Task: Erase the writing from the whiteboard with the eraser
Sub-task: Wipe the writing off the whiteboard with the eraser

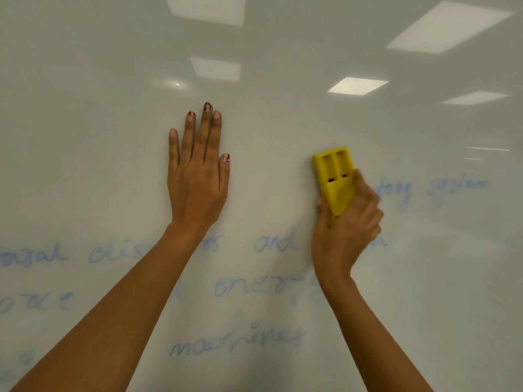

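Yellow plastic eraser (335, 176) sits flat against the whiteboard (113, 80), right hand (346, 222) wrapped around its lower end, fingers curled tight on it. It's just left of some faint blue writing (441, 190) (looks like "system", pretty smudgy). Left hand (196, 171) is pressed flat on the board, fingers straight and close together, holding nothing. More blue words run below both arms, "and", "machines". Ceiling light reflections (356, 86) show up top on the glossy surface.
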